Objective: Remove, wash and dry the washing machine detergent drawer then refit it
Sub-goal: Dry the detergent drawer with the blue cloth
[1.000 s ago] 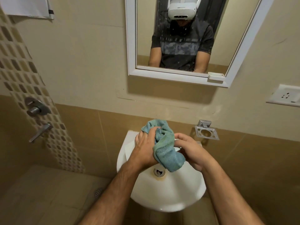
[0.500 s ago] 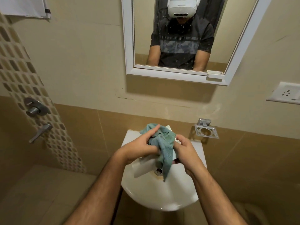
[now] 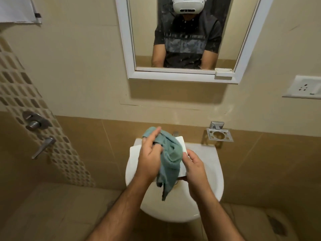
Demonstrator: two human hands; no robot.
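Over the basin [image 3: 205, 202], the right hand [image 3: 194, 168] clamps the white detergent drawer [image 3: 182, 145] by its near edge; the left hand [image 3: 150, 160] bunches a soft teal cloth [image 3: 171, 161] against it. Likely light, rigid, wet-slick plastic: hold the edges.

Tap [image 3: 175, 133] behind drawer [image 3: 182, 145]; soap holder [image 3: 219, 135] at right; open basin [image 3: 205, 202] room below hands.
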